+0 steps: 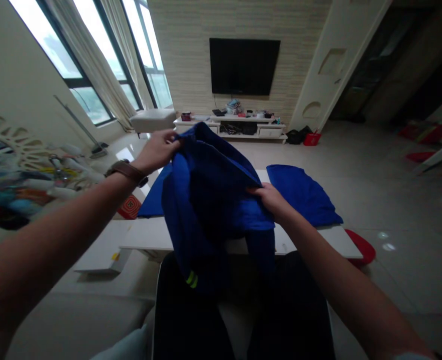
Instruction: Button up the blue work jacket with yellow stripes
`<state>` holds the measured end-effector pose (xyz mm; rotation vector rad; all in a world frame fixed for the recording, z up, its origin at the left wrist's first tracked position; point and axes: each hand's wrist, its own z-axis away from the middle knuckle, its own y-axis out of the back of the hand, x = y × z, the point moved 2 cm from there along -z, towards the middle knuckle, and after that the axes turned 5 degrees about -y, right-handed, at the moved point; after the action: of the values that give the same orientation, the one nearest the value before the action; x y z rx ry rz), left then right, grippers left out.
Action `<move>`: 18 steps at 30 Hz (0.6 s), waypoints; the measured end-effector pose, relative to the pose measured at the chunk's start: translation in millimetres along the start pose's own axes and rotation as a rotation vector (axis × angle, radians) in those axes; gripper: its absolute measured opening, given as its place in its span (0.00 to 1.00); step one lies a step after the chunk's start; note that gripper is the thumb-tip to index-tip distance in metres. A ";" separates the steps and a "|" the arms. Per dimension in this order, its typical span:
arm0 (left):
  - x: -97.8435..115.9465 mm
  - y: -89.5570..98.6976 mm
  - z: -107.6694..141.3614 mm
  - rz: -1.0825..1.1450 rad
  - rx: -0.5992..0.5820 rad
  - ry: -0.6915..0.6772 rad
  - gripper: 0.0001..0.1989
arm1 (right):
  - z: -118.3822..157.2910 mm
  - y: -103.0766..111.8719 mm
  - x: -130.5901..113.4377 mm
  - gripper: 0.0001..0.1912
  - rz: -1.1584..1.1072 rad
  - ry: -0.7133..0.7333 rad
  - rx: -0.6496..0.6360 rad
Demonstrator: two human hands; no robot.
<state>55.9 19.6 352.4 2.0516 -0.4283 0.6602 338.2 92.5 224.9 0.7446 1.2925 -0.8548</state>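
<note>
A dark blue garment (pixel 209 185) hangs in loose folds between my two hands, above the white table and my knees. Two bright yellow-green stripes show near its lower left end. I cannot make out which kind of garment it is. My left hand (pixel 159 150), with a brown-strapped watch at the wrist, is closed on its upper left edge. Lower down on the right side, my right hand (pixel 271 201) pinches another edge between thumb and fingers. Folded blue cloth (pixel 301 195) lies on the table to the right, and more blue cloth (pixel 153 199) to the left, partly hidden.
The white table (pixel 145 236) stands in front of my knees, with a red stool (pixel 363 247) by its right end. A sofa (pixel 81 320) is at lower left. Farther off are a TV cabinet (pixel 224 129), a wall television (pixel 244 66) and a red bucket (pixel 312 138).
</note>
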 end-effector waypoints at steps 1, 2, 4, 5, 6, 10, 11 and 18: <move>-7.4 -6.8 4.4 -0.047 -0.001 0.019 0.16 | -1.2 4.1 -7.8 0.09 -0.067 -0.019 -0.005; -9.8 -12.8 13.0 -0.073 0.020 0.020 0.16 | -3.0 7.4 -16.6 0.08 -0.115 -0.018 -0.013; 0.8 -20.9 45.3 -0.032 0.115 0.005 0.15 | -7.9 12.1 -35.1 0.06 -0.177 0.024 -0.033; 12.6 -24.4 68.7 0.034 0.137 0.005 0.13 | -10.8 13.5 -43.9 0.06 -0.203 0.050 -0.037; 26.9 -29.7 95.4 0.132 0.095 0.020 0.11 | -14.0 14.1 -51.8 0.06 -0.231 0.074 -0.029; 84.2 -83.2 202.3 0.571 -0.337 0.094 0.23 | -29.4 5.3 -74.5 0.11 -0.359 0.170 0.117; 91.8 -105.0 219.0 0.643 -0.399 0.120 0.34 | -33.6 1.0 -79.6 0.12 -0.366 0.214 0.156; 55.4 -172.9 177.5 0.850 -0.136 0.355 0.23 | -25.4 37.9 -127.5 0.27 -0.199 0.609 0.321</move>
<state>243.0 -42.7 192.5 1.5220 -1.1118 1.4201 349.8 148.4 347.7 1.2067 1.8123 -1.0547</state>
